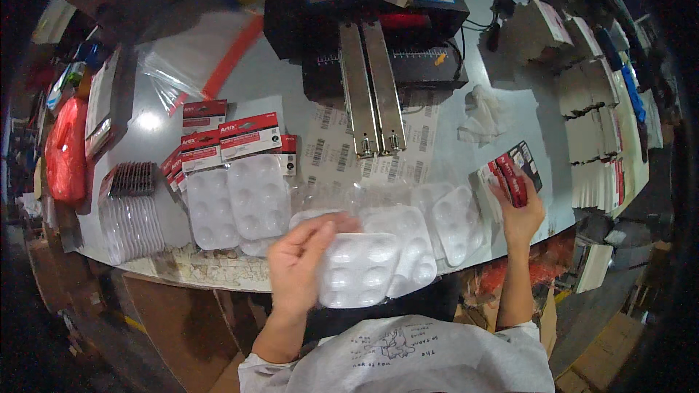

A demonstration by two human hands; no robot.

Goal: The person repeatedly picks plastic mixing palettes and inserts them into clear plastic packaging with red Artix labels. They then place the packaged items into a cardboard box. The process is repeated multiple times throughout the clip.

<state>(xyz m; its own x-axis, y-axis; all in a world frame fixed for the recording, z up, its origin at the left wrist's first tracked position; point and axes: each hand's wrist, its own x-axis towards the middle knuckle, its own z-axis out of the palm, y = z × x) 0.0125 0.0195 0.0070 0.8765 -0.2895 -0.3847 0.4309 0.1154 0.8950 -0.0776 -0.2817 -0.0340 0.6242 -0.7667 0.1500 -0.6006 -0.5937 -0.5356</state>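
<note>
My right hand (521,211) is closed around a small stack of red-and-black header cards (510,180) at the right of the table. At front centre, my left hand (297,255) is beside the upper left corner of a white paint palette (358,271) with round wells. Its fingertips are smeared by motion, so whether they grip the palette cannot be made out. Behind that palette, another white palette (413,255) leans at an angle, and a third palette (457,225) lies to the right in clear plastic. The nearest palette reaches over the table's front edge.
Palettes with red header cards (251,135) lie left of centre, beside a row of packed palettes (131,218). A black machine with two metal bars (370,87) stands at the back. Card stacks (593,138) line the right; clear bags (193,54) lie back left.
</note>
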